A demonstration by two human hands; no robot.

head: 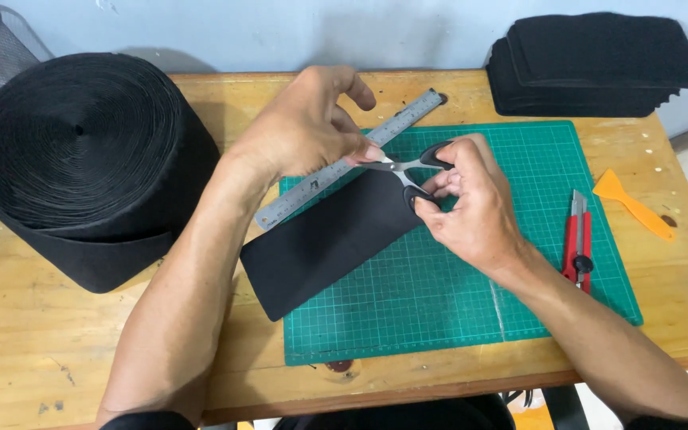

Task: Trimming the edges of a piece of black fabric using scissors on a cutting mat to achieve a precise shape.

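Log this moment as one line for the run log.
right hand: holds scissors | left hand: on steel ruler | black fabric strip: on green cutting mat

Open lanes — bare green cutting mat (471, 302) below the hands, and wooden table (33, 334) at front-left. Obstacles — black fabric roll (81, 159) left, stacked black pieces (599, 64) rear-right, red utility knife (577, 239) right.

Right hand (467, 199) grips scissors (408, 167); left hand (304, 127) pinches blades.

No packages, labels, signs or screens appear, as far as visible.
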